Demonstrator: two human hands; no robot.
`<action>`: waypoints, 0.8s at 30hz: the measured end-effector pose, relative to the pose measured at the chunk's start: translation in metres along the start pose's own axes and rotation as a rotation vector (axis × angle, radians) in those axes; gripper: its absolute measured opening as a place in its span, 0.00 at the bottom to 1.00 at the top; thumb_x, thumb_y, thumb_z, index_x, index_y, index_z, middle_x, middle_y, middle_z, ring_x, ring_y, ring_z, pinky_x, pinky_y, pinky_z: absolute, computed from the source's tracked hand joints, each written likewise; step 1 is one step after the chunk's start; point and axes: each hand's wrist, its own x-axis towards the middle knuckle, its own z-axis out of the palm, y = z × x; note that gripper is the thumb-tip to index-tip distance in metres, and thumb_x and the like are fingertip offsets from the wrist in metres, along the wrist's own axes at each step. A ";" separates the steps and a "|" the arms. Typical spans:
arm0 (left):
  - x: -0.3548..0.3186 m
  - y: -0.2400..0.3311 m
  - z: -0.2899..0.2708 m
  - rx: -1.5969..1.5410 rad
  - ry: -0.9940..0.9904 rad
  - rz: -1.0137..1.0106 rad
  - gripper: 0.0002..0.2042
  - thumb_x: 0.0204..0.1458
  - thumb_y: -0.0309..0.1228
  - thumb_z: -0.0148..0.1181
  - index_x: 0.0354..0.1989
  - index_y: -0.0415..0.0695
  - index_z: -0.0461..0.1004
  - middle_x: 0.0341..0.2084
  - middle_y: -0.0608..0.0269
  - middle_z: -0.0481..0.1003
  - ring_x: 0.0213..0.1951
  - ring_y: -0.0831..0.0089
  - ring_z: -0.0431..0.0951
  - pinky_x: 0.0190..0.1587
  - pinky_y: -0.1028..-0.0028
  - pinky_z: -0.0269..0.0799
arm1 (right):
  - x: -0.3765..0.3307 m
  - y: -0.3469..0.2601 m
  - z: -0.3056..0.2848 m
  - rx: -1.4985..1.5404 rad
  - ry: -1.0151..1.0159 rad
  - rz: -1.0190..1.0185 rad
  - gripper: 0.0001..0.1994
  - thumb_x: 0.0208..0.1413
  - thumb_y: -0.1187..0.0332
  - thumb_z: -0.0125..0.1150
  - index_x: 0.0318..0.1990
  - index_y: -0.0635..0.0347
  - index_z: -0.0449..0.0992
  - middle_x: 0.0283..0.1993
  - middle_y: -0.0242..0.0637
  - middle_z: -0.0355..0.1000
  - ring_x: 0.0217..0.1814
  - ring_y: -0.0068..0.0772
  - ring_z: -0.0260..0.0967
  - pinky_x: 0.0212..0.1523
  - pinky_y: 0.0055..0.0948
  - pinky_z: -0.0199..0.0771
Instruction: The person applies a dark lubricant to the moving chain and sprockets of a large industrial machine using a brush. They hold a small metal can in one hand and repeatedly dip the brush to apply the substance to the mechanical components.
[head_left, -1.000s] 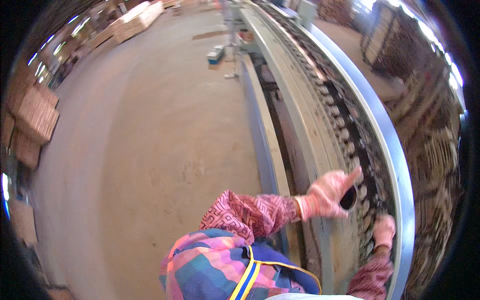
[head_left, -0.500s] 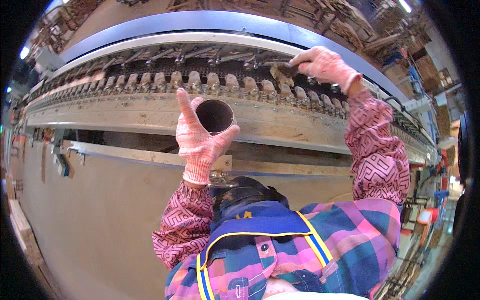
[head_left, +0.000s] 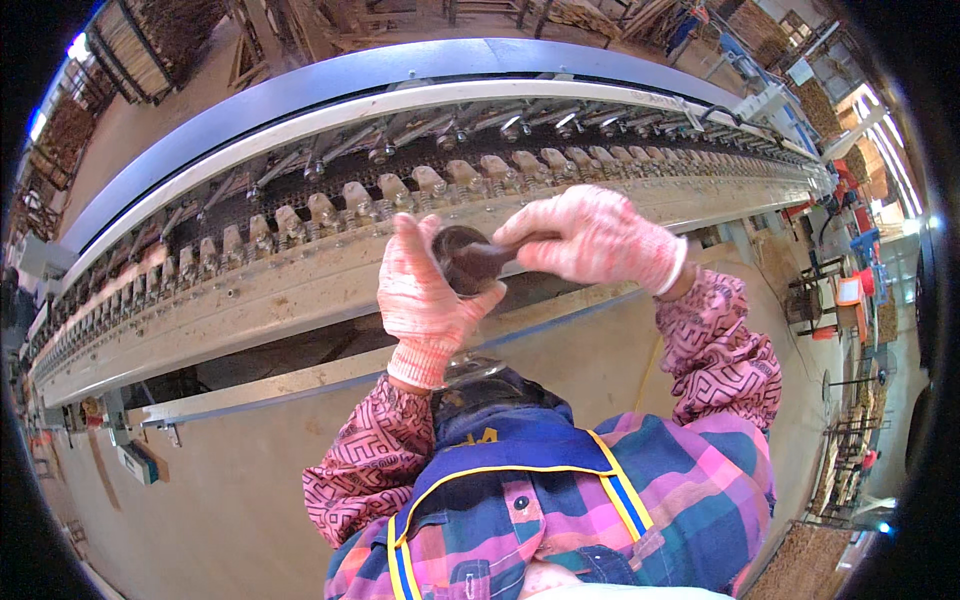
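Note:
My left hand (head_left: 425,300), in a pink-and-white knit glove, is wrapped round a round cup (head_left: 450,243) with a dark inside, its mouth facing up. My right hand (head_left: 600,240), gloved alike, comes in from the right and grips the handle of a brush (head_left: 492,254). The brush end is at the cup's mouth, blurred by motion, and what is in the cup cannot be made out. Both hands are over the near beam (head_left: 330,262) of a long machine, in front of its row of metal blocks (head_left: 430,182) with springs.
A chain-like dark bed with angled rods (head_left: 380,150) runs behind the blocks. Beyond it is a blue-grey rail (head_left: 350,75). Below the beam lies a pale floor (head_left: 250,470). Stacked wood (head_left: 130,50) stands far left; orange and blue equipment (head_left: 852,290) stands at right.
My right hand has drawn the brush back from the far side of the block row to the cup. My left hand has shifted slightly right and down with the cup. The view has turned.

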 end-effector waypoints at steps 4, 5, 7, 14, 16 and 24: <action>0.002 0.017 0.004 0.022 -0.092 0.045 0.68 0.27 0.44 0.85 0.75 0.43 0.39 0.53 0.50 0.75 0.49 0.49 0.77 0.52 0.54 0.75 | 0.006 -0.013 0.043 -0.404 -0.061 0.050 0.10 0.56 0.57 0.63 0.42 0.45 0.83 0.33 0.42 0.81 0.36 0.51 0.80 0.39 0.48 0.79; -0.001 0.016 0.005 0.046 -0.111 0.053 0.73 0.27 0.45 0.85 0.79 0.45 0.33 0.54 0.50 0.75 0.49 0.49 0.78 0.52 0.54 0.75 | 0.018 -0.013 0.049 -0.375 -0.178 0.129 0.11 0.56 0.53 0.61 0.39 0.44 0.82 0.31 0.42 0.80 0.35 0.53 0.79 0.39 0.51 0.78; 0.007 0.017 0.001 0.050 -0.073 0.127 0.72 0.27 0.45 0.85 0.79 0.45 0.35 0.52 0.51 0.75 0.48 0.51 0.78 0.51 0.55 0.76 | 0.024 -0.007 0.056 -0.386 -0.200 0.150 0.11 0.56 0.53 0.61 0.38 0.45 0.82 0.31 0.42 0.80 0.35 0.53 0.79 0.39 0.51 0.78; 0.011 0.017 0.002 0.049 -0.108 0.093 0.74 0.24 0.43 0.86 0.78 0.43 0.33 0.53 0.52 0.76 0.51 0.49 0.77 0.54 0.53 0.73 | -0.004 0.002 0.026 -0.070 0.047 0.129 0.14 0.54 0.62 0.69 0.48 0.46 0.85 0.40 0.43 0.82 0.41 0.46 0.81 0.41 0.39 0.81; 0.013 0.016 0.002 0.057 -0.120 0.084 0.75 0.24 0.43 0.86 0.78 0.43 0.32 0.54 0.51 0.76 0.52 0.49 0.76 0.55 0.54 0.73 | -0.017 0.003 0.019 -0.005 0.130 0.142 0.15 0.53 0.67 0.71 0.49 0.49 0.85 0.41 0.43 0.83 0.40 0.42 0.82 0.41 0.35 0.81; 0.017 0.013 -0.001 -0.008 -0.119 -0.041 0.71 0.25 0.40 0.84 0.77 0.39 0.36 0.54 0.50 0.74 0.53 0.48 0.75 0.56 0.53 0.71 | -0.064 0.014 0.048 0.942 0.293 0.541 0.16 0.62 0.73 0.65 0.57 0.55 0.81 0.34 0.24 0.77 0.31 0.13 0.68 0.30 0.17 0.69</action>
